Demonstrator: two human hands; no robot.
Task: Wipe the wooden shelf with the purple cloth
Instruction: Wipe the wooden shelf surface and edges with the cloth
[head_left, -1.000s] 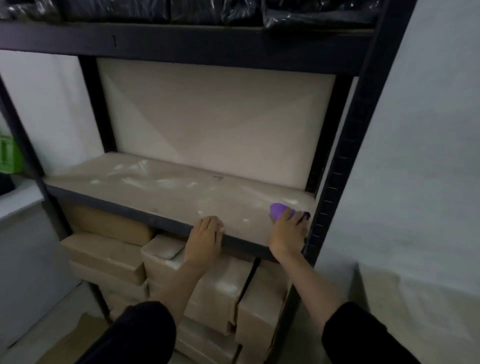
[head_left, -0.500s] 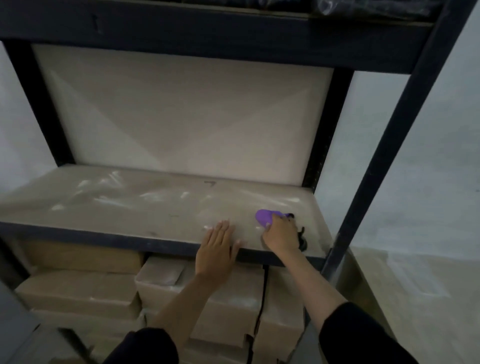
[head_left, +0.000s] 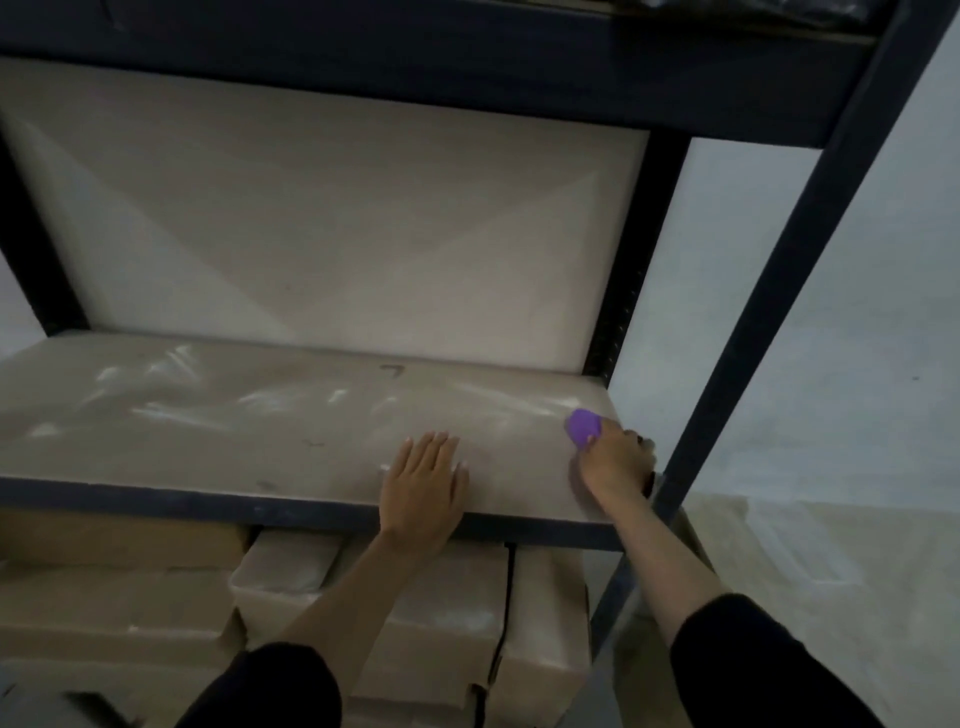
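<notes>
While the left hand (head_left: 423, 486) lies flat, fingers apart, the right hand (head_left: 613, 462) clamps the purple cloth (head_left: 583, 425) on the wooden shelf (head_left: 234, 431).

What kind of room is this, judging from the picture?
Probably a storeroom: a dark metal rack holds a dusty wooden shelf, with wrapped boxes stacked beneath and bare walls around.

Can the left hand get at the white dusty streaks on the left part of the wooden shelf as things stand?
Probably yes. The left hand lies flat on the wooden shelf, and the board between it and the white streaks is bare; only reach is uncertain.
</notes>
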